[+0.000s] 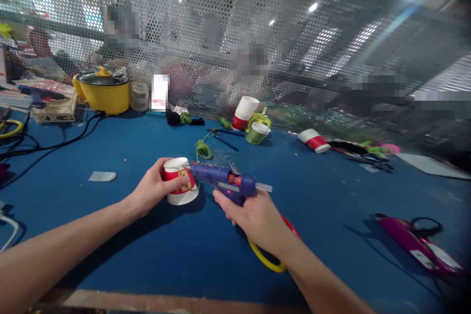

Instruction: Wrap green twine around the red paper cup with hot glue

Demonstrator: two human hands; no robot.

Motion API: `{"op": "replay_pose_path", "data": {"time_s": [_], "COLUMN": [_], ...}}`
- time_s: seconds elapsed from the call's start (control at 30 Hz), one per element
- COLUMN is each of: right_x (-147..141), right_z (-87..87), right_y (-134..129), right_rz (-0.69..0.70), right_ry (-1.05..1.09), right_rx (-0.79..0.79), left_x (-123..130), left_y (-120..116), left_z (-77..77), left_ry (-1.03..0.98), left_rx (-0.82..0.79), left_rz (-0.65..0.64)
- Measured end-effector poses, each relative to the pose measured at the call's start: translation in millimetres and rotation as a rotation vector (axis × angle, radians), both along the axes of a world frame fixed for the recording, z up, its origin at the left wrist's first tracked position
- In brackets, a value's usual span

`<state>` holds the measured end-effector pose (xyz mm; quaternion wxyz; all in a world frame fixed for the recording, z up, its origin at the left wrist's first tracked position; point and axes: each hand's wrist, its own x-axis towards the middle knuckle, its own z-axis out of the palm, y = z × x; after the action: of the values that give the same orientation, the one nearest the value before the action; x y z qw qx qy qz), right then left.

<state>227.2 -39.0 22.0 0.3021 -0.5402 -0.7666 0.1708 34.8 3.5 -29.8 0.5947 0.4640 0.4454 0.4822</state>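
Over the blue tabletop (pixel 147 255), clutching the glue gun (pixel 217 175) in the right hand (pixel 257 213) and, at its nine o'clock, the paper cup (pixel 182 199) in the left hand (pixel 156 184), with green yarn (pixel 203 150) at the cup's one o'clock, probably risking a burnt thumb (pixel 178 184) through any nozzle (pixel 192 168) slip.

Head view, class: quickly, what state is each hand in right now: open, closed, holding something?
Left hand: closed, holding the red-and-white paper cup.
Right hand: closed, holding the blue glue gun.

We curve our left hand (pixel 153 185) around, thumb (pixel 175 185) extended inward. Our right hand (pixel 259 213) is curled in a grip to its right. Our forearms (pixel 79 246) converge toward both hands.
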Motion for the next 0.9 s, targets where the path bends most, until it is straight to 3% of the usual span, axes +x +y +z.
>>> {"op": "replay_pose_path", "data": {"time_s": [0.9], "right_x": [-2.7], "right_z": [-2.0], "right_y": [1.0], "right_rz": [0.021], "right_ry": [0.002], "right_rx": [-0.024], "left_x": [0.2], "left_y": [0.2], "left_z": [0.3], "left_ry": [0.002], "left_rx": [0.0], "left_rz": [-0.005]}}
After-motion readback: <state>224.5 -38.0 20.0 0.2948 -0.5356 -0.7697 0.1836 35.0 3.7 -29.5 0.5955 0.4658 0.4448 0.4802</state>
